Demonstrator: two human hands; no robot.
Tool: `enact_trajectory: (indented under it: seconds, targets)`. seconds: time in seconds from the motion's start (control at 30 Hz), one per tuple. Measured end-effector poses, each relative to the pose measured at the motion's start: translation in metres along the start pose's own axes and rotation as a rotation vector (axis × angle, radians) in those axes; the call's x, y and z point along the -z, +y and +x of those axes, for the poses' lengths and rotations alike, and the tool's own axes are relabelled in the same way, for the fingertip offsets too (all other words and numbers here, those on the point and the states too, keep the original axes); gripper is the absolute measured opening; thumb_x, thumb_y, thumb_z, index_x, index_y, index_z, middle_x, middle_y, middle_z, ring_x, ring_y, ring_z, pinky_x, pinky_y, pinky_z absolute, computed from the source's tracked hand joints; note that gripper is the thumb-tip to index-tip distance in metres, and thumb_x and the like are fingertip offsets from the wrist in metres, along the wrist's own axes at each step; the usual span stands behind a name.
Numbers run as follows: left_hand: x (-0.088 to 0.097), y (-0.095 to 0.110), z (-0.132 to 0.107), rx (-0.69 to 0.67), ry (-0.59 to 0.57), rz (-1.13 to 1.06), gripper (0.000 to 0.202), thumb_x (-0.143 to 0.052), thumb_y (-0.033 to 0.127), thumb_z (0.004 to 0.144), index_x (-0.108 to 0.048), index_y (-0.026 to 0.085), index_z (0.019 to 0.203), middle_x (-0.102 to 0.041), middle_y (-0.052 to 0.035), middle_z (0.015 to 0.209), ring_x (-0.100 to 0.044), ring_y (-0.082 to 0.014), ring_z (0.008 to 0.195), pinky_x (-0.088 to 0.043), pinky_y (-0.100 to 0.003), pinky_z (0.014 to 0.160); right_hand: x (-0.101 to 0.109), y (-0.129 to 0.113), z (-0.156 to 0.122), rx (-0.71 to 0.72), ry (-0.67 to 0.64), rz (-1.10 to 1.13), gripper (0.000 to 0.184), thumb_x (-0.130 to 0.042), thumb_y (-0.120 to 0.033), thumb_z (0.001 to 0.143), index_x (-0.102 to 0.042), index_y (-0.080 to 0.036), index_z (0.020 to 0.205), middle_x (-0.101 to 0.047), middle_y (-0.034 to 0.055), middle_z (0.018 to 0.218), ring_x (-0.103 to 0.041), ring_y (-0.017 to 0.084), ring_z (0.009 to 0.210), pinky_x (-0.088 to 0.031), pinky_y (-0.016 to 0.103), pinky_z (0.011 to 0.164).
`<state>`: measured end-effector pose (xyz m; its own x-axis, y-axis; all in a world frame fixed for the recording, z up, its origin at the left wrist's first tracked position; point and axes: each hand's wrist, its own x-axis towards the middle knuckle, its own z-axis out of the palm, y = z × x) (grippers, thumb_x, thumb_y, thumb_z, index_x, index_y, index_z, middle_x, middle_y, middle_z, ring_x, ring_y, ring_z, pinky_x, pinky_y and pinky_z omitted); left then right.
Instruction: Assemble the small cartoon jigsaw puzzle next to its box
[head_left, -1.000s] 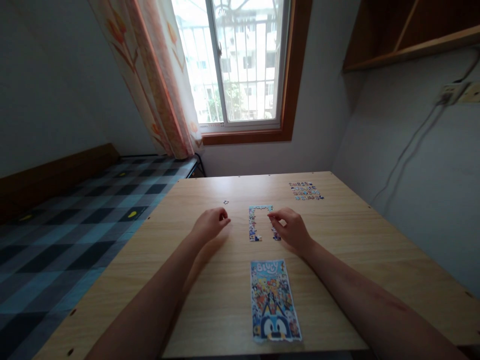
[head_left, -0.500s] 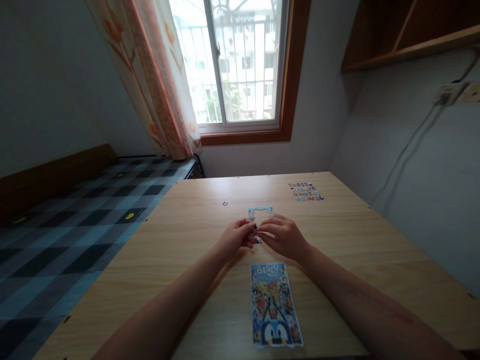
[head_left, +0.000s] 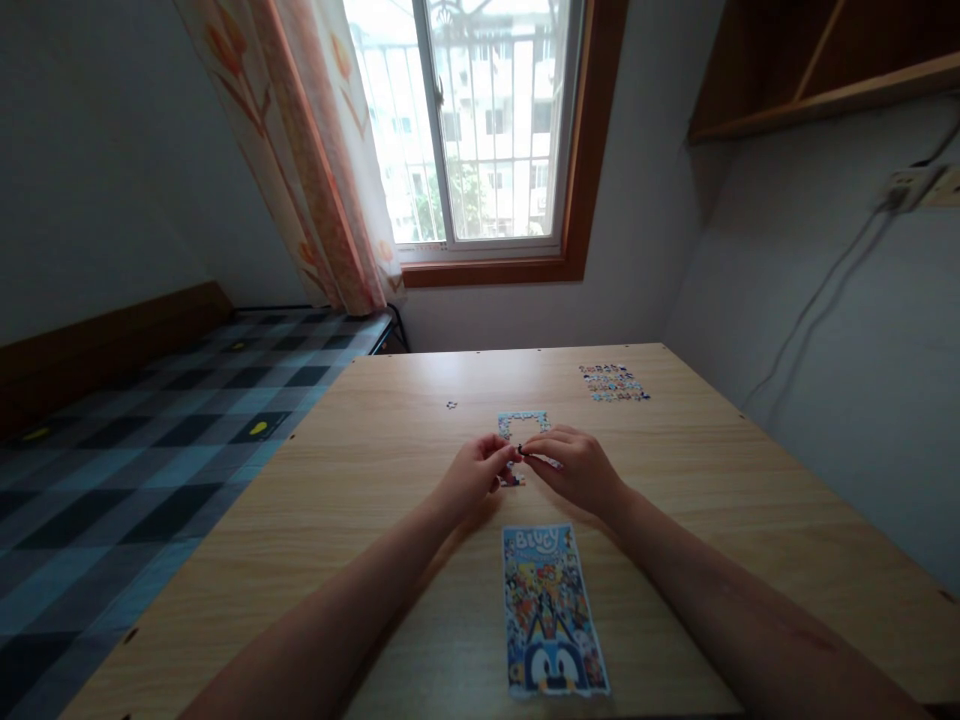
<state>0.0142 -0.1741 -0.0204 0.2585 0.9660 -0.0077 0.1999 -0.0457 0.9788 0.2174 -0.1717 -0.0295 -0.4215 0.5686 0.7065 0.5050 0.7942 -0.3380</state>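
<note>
In a dim room, a barred window [head_left: 502,150] is letting in pale daylight, with a tulip-patterned curtain [head_left: 300,160] hanging along its left side. A bed [head_left: 202,440] under checked cloth is standing at the left, and a wooden shelf [head_left: 810,115] is jutting from the wall at the upper right. A pale wood-grained table [head_left: 375,530] is filling the middle, carrying a bright printed sheet [head_left: 551,610] close to the person, rows of loose puzzle pieces [head_left: 615,384] at the far right, and, nearer the hands, a partial puzzle border [head_left: 523,415] with wood showing inside it. The left hand [head_left: 474,468] and right hand [head_left: 577,468] are meeting over this border, hiding some of its sides. The right is pinching a small dark piece [head_left: 520,449] between nearly closed thumb and fingers; the left is curling inward, its tips at the same piece, though I cannot tell whether it is gripping too. The step in hand seems to be handling this single piece above the border; moving it, I judge, is calling for a light, steady pinch that leaves the border undisturbed. One tiny cluster [head_left: 451,405] is lying apart, beyond the left hand.
</note>
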Motion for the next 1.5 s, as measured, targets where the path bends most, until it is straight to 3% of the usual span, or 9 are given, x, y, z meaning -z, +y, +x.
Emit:
enact_trajectory:
  seconds: [0.1,0.17,0.27,0.37,0.63,1.1,1.2,1.3,1.5]
  targets:
    - [0.01,0.0,0.0,-0.244,0.118,0.435,0.017,-0.061,0.034,0.09,-0.066,0.019,0.084,-0.07,-0.0043,0.083,-0.065,-0.0188,0.079,-0.052,-0.033,0.076,0.006,0.01,-0.001,-0.003,-0.095,0.021,0.012,-0.064,-0.024,0.094,-0.076,-0.026,0.095,-0.078,0.003,0.098,-0.071,0.019,0.087,-0.053,0.033,0.083]
    - [0.015,-0.005,0.001,-0.398,0.172,0.679,0.011,-0.062,0.028,0.089,-0.07,0.021,0.092,-0.071,-0.0063,0.098,-0.063,-0.0234,0.099,-0.049,-0.04,0.095,0.009,0.015,-0.002,0.004,-0.203,0.044,0.013,-0.065,-0.023,0.093,-0.077,-0.025,0.092,-0.079,0.0027,0.094,-0.071,0.018,0.085,-0.053,0.032,0.082]
    - [0.016,-0.014,0.001,-0.48,0.177,0.857,0.027,-0.066,0.025,0.086,-0.068,0.021,0.113,-0.066,-0.01,0.125,-0.057,-0.0275,0.119,-0.044,-0.045,0.108,0.011,0.017,-0.003,-0.006,-0.316,0.068,0.015,-0.065,-0.02,0.091,-0.079,-0.025,0.088,-0.078,0.0025,0.088,-0.07,0.018,0.081,-0.053,0.03,0.079]
    - [0.013,-0.022,0.002,-0.413,0.151,0.953,0.045,-0.071,0.028,0.083,-0.063,0.02,0.127,-0.058,-0.014,0.139,-0.052,-0.0303,0.129,-0.04,-0.047,0.113,0.01,0.014,-0.005,-0.037,-0.358,0.07,0.017,-0.065,-0.018,0.089,-0.08,-0.026,0.088,-0.078,0.0017,0.088,-0.07,0.018,0.08,-0.052,0.028,0.077]
    - [0.007,-0.019,-0.001,-0.232,0.134,1.085,0.057,-0.072,0.039,0.084,-0.057,0.022,0.136,-0.047,-0.0146,0.152,-0.04,-0.0333,0.142,-0.032,-0.052,0.119,0.006,0.007,-0.007,-0.031,-0.411,0.042,0.018,-0.065,-0.019,0.089,-0.08,-0.027,0.09,-0.079,0.0,0.09,-0.069,0.018,0.084,-0.051,0.029,0.082]
    - [0.007,-0.022,0.0,-0.2,0.119,1.115,0.058,-0.069,0.045,0.086,-0.057,0.022,0.138,-0.047,-0.0151,0.153,-0.04,-0.0341,0.143,-0.03,-0.053,0.119,0.007,0.006,-0.004,0.002,-0.338,0.06,0.019,-0.064,-0.014,0.088,-0.078,-0.026,0.085,-0.076,0.0016,0.088,-0.063,0.018,0.084,-0.048,0.032,0.084]
    - [0.008,-0.022,0.001,-0.194,0.112,1.115,0.054,-0.063,0.045,0.089,-0.057,0.023,0.139,-0.047,-0.0143,0.153,-0.041,-0.0331,0.142,-0.03,-0.052,0.118,0.008,0.018,-0.004,-0.087,-0.225,0.051,0.017,-0.062,-0.017,0.089,-0.078,-0.024,0.089,-0.076,0.0041,0.089,-0.065,0.019,0.086,-0.048,0.033,0.083]
    - [0.014,-0.023,0.005,-0.176,0.135,1.066,0.047,-0.055,0.042,0.095,-0.059,0.022,0.137,-0.049,-0.0139,0.152,-0.043,-0.0299,0.141,-0.032,-0.048,0.119,0.009,0.032,-0.004,-0.266,-0.079,-0.013,0.016,-0.062,-0.022,0.09,-0.078,-0.023,0.092,-0.076,0.0052,0.091,-0.066,0.021,0.086,-0.048,0.034,0.082]
    - [0.041,-0.026,0.018,-0.06,0.282,1.079,0.048,-0.05,0.041,0.097,-0.058,0.019,0.138,-0.05,-0.014,0.151,-0.044,-0.0301,0.14,-0.033,-0.046,0.118,0.005,0.051,-0.01,-0.497,0.065,-0.06,0.021,-0.059,-0.029,0.088,-0.078,-0.022,0.091,-0.077,0.0058,0.093,-0.066,0.022,0.082,-0.048,0.036,0.082]
